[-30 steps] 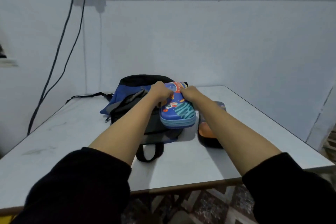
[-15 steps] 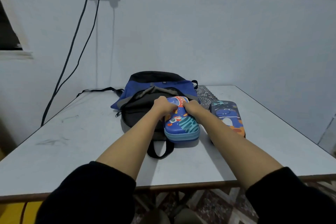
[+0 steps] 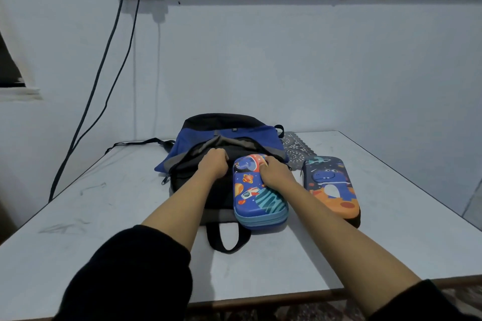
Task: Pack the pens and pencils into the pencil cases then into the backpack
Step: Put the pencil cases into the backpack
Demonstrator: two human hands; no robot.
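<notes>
The left grip (image 3: pixel 214 163) is coming off the rocket pencil case (image 3: pixel 257 190) and pinching the backpack (image 3: pixel 229 133) rim, seemingly holding its mouth open. The right grip (image 3: pixel 276 173) is clutching the case's far end, forearm stretched forward, nosing it in. Right of that grip, the dinosaur pencil case (image 3: pixel 330 187) is lying on the table (image 3: pixel 104 216).

Space case (image 3: pixel 257 190) on backpack (image 3: pixel 224 138), dinosaur case (image 3: pixel 331 187) right.

Both arms reach forward, forearms bare below black sleeves.
Left hand (image 3: pixel 214 165) knuckles up, fingers curled on the backpack (image 3: pixel 229 135) opening; right hand (image 3: pixel 276 173) just beside it, fingers clasping the pencil case (image 3: pixel 258 198) at its far end.
</notes>
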